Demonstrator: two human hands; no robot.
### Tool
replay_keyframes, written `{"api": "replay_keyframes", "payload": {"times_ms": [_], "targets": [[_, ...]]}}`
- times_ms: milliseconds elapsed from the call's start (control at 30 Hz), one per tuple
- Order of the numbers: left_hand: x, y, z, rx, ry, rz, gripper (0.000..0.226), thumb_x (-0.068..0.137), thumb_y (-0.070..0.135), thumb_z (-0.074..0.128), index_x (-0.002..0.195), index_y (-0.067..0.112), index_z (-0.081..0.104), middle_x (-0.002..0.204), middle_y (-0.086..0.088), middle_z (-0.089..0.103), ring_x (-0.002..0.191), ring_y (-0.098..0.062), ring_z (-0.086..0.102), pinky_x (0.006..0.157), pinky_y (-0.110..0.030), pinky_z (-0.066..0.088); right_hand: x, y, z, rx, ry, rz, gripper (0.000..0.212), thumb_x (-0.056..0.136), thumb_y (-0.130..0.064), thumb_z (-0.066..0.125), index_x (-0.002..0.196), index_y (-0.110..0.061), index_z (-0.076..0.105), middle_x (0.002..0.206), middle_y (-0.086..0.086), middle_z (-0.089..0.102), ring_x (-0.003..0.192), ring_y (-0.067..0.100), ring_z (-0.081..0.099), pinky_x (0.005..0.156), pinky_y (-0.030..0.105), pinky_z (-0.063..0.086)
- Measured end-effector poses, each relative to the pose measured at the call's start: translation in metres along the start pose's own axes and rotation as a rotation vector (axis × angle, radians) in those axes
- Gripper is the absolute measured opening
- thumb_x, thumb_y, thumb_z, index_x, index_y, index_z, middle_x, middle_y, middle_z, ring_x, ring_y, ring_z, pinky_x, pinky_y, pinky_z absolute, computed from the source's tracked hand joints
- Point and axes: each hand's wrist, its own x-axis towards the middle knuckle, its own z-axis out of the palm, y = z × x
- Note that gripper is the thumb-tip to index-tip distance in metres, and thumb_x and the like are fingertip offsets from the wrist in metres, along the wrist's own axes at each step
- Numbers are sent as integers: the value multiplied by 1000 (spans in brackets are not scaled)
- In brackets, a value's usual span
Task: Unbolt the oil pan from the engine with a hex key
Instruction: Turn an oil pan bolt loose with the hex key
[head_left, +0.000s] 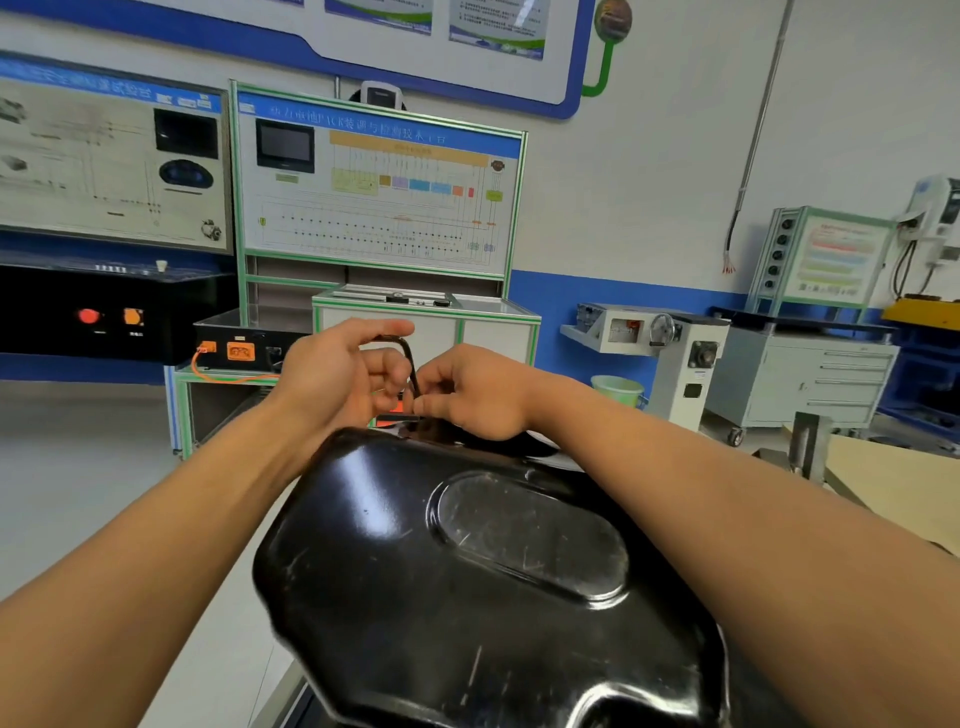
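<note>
At frame centre, the left hand (332, 374) curls round the bent top of the hex key (410, 364). The right hand (472, 395) pinches its shaft at the far edge of the oil pan (467, 571). The pan sits in place, so unbolting looks unfinished.

1 view, from a wide-angle camera worn on the head, facing forward and slightly downward. The glossy black pressed-metal oil pan (467, 571) lies directly below the lens at close range and fills the lower centre. Both forearms enter from the 2 bottom corners; the left hand (332, 374) and right hand (472, 395) meet at frame centre, each pinching the dark L-shaped hex key (410, 364). The green-framed white training panel (374, 182) and white wall (649, 156) stand well beyond, with verticals leaning.
</note>
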Motion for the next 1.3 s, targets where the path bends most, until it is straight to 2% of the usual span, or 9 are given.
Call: {"api": "replay_keyframes", "payload": {"times_ms": [133, 300, 400, 500, 700, 800, 933, 1100, 1300], "targets": [[-2, -3, -7, -30, -204, 10, 29, 99, 17, 42, 116, 7, 63, 63, -5, 58, 52, -13, 55, 45, -23, 47, 1, 4, -1, -1, 19, 18, 36, 97, -15, 64, 63, -20, 54, 58, -6, 47, 50, 2, 40, 52, 15, 34], [0, -2, -7, 135, -316, 2, 43, 83, 23, 57, 122, 8, 64, 67, 1, 53, 59, -8, 49, 48, -19, 42, -1, 4, -1, 2, 19, 45, 34, 97, -15, 65, 65, -23, 54, 62, -7, 51, 56, 4, 45, 53, 11, 35], [0, 1, 1, 295, -270, 13, 38, 79, 27, 63, 112, 8, 68, 58, 6, 50, 52, -5, 42, 44, -16, 35, -1, 3, -1, -34, 10, 45, 24, 96, -18, 66, 73, -12, 63, 70, -3, 55, 63, 9, 50, 61, 10, 41], [-2, 2, 7, 470, -178, 104, 25, 73, 36, 69, 85, 15, 66, 48, 11, 52, 44, -3, 38, 40, -14, 33, 0, 2, 0, -21, 2, 15, 25, 96, -18, 67, 85, 4, 65, 76, 8, 57, 72, 18, 51, 76, 32, 46], [4, -2, 2, 741, 162, 370, 51, 93, 41, 67, 70, -4, 60, 37, 12, 45, 35, 0, 38, 50, -24, 36, -2, -2, -3, 17, -42, -33, 22, 97, -17, 66, 76, -22, 68, 67, -2, 60, 58, 4, 47, 62, 15, 40], [7, -1, 4, 781, 239, 331, 47, 98, 36, 57, 61, 9, 63, 34, 8, 45, 31, -2, 36, 54, -30, 31, -2, -4, -3, 33, -56, -31, 33, 98, -16, 65, 69, -32, 63, 56, -12, 53, 49, -3, 45, 56, 8, 35], [10, 2, 4, 493, 233, 138, 33, 99, 20, 42, 76, 9, 64, 36, -3, 48, 30, -12, 37, 43, -24, 31, -2, -4, -2, -11, -66, -22, 39, 100, -16, 61, 66, -34, 57, 62, -12, 52, 55, 1, 44, 60, 16, 36], [2, -3, 0, 36, -2, 49, 29, 99, 15, 37, 104, 6, 64, 53, -10, 55, 47, -18, 47, 44, -22, 39, -1, -2, 0, -28, -33, 12, 38, 100, -15, 59, 66, -29, 51, 65, -8, 51, 60, 6, 44, 60, 20, 36], [4, -5, -8, 61, -249, 71, 35, 97, 18, 44, 127, 15, 62, 69, -4, 57, 66, -15, 56, 58, -31, 44, -1, 0, -1, -30, -40, 48, 25, 101, -15, 57, 76, -21, 55, 71, -5, 52, 65, 7, 46, 64, 25, 37]]}}
